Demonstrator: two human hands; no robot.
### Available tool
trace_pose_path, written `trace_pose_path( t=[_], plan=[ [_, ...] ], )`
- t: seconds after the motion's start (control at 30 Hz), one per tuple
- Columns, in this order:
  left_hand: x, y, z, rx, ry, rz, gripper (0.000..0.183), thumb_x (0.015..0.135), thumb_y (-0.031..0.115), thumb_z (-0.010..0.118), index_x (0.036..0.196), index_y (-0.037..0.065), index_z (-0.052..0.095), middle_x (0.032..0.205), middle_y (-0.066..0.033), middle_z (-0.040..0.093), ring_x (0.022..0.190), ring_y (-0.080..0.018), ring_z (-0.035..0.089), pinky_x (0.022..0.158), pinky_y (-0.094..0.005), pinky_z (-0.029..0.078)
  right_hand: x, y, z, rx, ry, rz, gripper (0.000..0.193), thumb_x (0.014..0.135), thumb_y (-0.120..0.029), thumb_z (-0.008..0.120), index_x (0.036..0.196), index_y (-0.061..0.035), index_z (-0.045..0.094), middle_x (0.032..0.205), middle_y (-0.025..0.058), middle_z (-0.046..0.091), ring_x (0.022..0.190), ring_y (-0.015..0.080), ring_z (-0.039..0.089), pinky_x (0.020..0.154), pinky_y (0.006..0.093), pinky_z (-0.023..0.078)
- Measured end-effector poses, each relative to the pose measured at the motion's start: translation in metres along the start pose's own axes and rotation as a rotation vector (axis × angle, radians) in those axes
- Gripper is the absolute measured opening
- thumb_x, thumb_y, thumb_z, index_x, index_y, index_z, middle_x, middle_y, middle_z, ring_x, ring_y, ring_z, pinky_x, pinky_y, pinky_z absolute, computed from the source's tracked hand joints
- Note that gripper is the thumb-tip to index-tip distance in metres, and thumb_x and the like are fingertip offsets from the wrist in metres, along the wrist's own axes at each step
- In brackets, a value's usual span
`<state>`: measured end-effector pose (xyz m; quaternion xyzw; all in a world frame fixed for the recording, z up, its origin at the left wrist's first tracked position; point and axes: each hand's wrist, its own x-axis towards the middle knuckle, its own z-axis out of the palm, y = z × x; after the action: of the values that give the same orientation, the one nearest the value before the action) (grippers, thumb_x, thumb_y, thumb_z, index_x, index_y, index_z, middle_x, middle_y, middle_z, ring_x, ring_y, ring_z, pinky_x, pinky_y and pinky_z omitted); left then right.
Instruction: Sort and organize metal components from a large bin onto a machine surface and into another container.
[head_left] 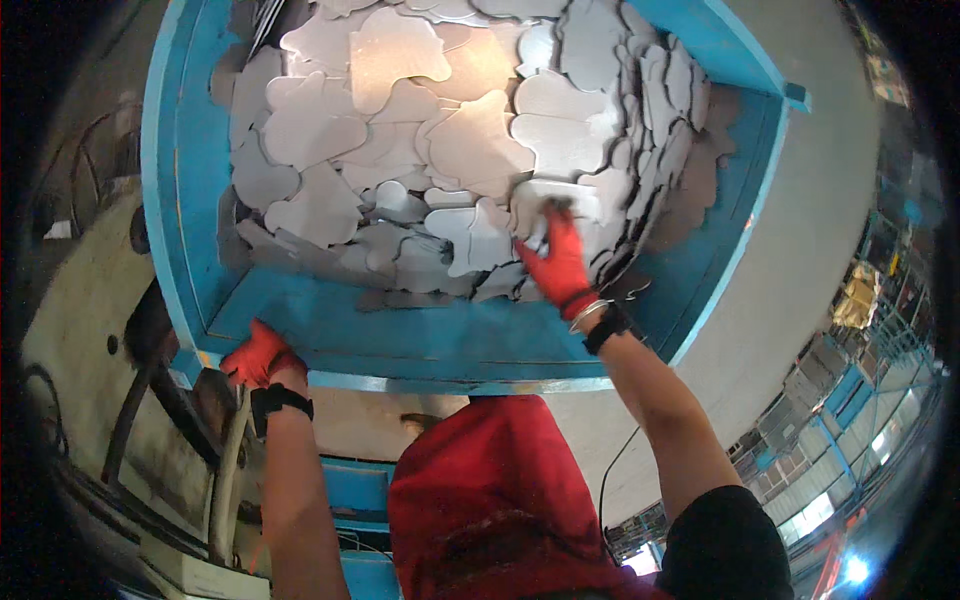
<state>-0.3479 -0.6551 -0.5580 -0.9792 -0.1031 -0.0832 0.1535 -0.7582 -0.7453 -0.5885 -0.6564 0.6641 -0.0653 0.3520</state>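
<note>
A blue metal bin [450, 345] holds a deep heap of flat grey metal plates [315, 125] with rounded, irregular outlines. Red-gloved, my right hand [558, 262] reaches over the near wall into the bin. Its thumb and fingers are on a pale metal plate [580, 200] at the near right of the heap; the fingertips are dark and slightly blurred. At the bin's near left corner, my left hand [262, 357], also in a red glove, is curled over the rim, some of its fingers hidden.
Left of the bin stands a worn, pale machine [75, 290] with dark hoses and bars. Grey floor [830, 170] runs along the right side. Farther right are racks and stacked goods [800, 400]. A red apron [490, 480] hangs at my front, close to the near wall.
</note>
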Motion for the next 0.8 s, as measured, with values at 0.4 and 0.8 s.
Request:
trace_pose_path(
  t=[0.4,0.8],
  plan=[
    [-0.001,0.004,-0.004,-0.042,-0.022,-0.033,0.086,0.056,0.048,0.073,0.113,0.001,0.031,0.108,-0.0222,0.041,0.088,-0.0404,0.053,0.071,-0.0497,0.046,0.031,0.003,-0.053,-0.41,-0.123,-0.298,0.086,0.066,-0.042,0.068,0.134,-0.0088,0.028,0.134,0.0165,0.034,0.123,0.0377,0.03,0.1,0.0522,0.023],
    [-0.014,0.005,-0.04,-0.18,-0.193,0.032,0.083,0.062,0.04,0.07,0.119,-0.002,0.026,0.11,-0.0243,0.04,0.101,-0.0411,0.047,0.08,-0.0503,0.042,0.056,-0.024,-0.045,-0.237,-0.324,-0.163,0.078,0.066,-0.035,0.068,0.129,-0.0047,0.034,0.112,0.0209,0.05,0.102,0.036,0.048,0.09,0.0437,0.036]
  ],
)
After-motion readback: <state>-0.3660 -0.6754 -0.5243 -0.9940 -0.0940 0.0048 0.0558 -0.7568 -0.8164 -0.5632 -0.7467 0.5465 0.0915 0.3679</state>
